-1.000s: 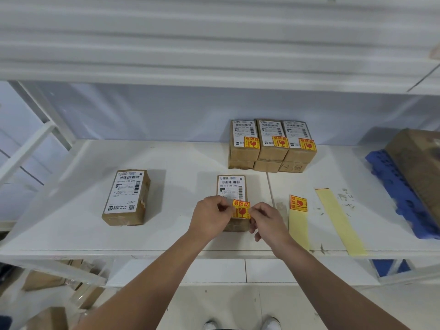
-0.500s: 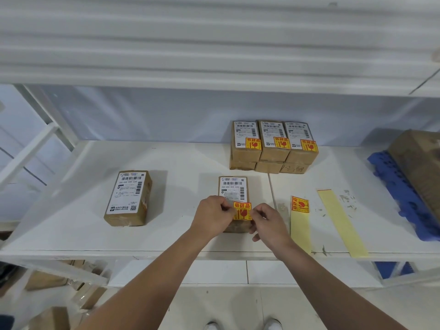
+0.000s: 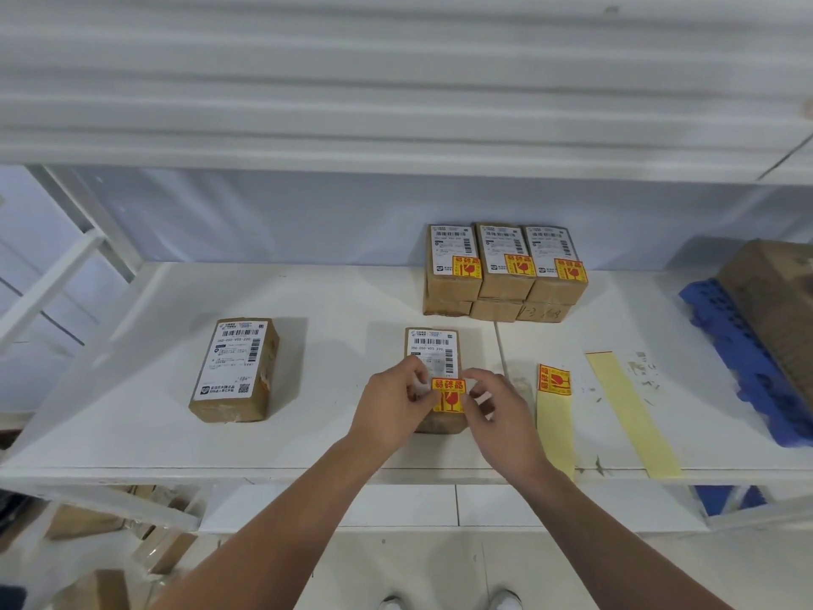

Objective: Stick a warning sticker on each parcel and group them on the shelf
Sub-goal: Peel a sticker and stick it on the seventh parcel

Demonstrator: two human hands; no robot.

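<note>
A brown parcel [image 3: 433, 352] with a white label lies at the middle front of the white shelf [image 3: 132, 433]. On its near end sits a yellow and red warning sticker [image 3: 448, 396]. My left hand [image 3: 393, 409] pinches the sticker's left edge. My right hand [image 3: 499, 416] pinches its right edge. Both hands rest on the parcel. A second parcel [image 3: 235, 369] without a sticker lies to the left. At the back stand stacked parcels [image 3: 503, 268]; the top three carry stickers.
A yellow backing strip [image 3: 555, 427] with one sticker [image 3: 554, 379] on its far end lies right of my hands. A bare strip [image 3: 633, 416] lies further right. A blue pallet [image 3: 743, 358] and a large carton [image 3: 778, 297] fill the right end.
Both hands have stayed at the sticker on the middle parcel. The fingers have shifted slightly along its edges. Nothing else has moved.
</note>
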